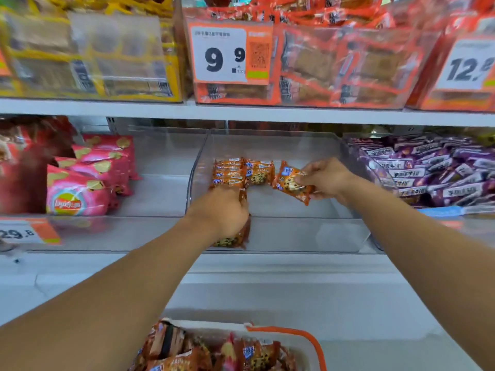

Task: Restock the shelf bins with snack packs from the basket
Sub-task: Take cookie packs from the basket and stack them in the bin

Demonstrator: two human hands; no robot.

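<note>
Both hands reach into the clear bin (281,234) at the middle of the lower shelf (267,263).

Left hand (222,210): positioned at the bin's front left corner, knuckles up, fingers curled down over an orange pack (235,238). The pack stands against the bin's front wall; its lower end shows below the hand. The grip is clenched around this pack.

Right hand (325,178): held over the right half of the bin, above its floor. Thumb and fingers pinch a second pack (292,182) by its right end. This pack is tilted, left end raised, and is clear of the bin floor.

Stacked packs (242,172): two short rows of the same orange packs sit toward the back of the bin, left of centre, touching each other. The second pack is just beside the right row; whether it touches it cannot be told.

Basket (302,341): at the bottom edge of the view, below the shelf, white with an orange rim. It holds more orange packs in a loose heap.

Neighbouring bins on the lower shelf:
- Left: pink bags (88,180) along the bin's left side.
- Right: purple packs (434,167), filling the bin.

Upper shelf (241,111): bins of yellow and red packs, with a price tag (227,54) reading 9.9 on the centre bin's front and a second tag (468,65) at the right edge.
</note>
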